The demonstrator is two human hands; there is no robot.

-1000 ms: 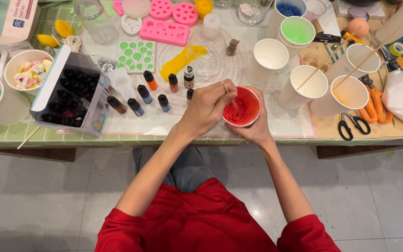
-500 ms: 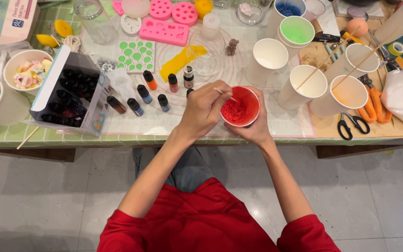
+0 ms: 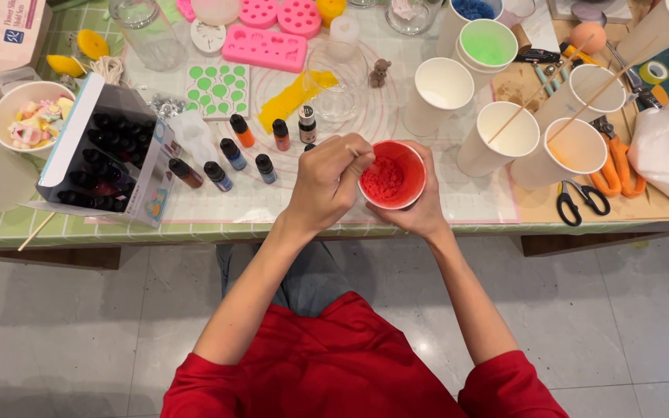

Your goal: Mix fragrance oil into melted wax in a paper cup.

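My right hand [image 3: 420, 213] cups a paper cup [image 3: 393, 175] filled with red grainy stuff, holding it at the table's near edge. My left hand [image 3: 327, 182] is closed around a thin wooden stick [image 3: 352, 151] whose lower end dips into the red contents. Just left of that hand stand several small dye bottles [image 3: 234, 153] with coloured caps. Both forearms reach up from my red sleeves at the bottom of the view.
White paper cups [image 3: 505, 128] with sticks stand to the right, plus a green-filled cup [image 3: 488, 43]. Black scissors [image 3: 581, 201] and orange pliers [image 3: 617, 166] lie at right. Pink silicone moulds [image 3: 266, 48], a glass jar [image 3: 147, 31] and an open box of bottles [image 3: 106, 155] lie left.
My left hand has shifted slightly over the red cup with the stick, a small stirring motion. The cup and right hand stay in place.
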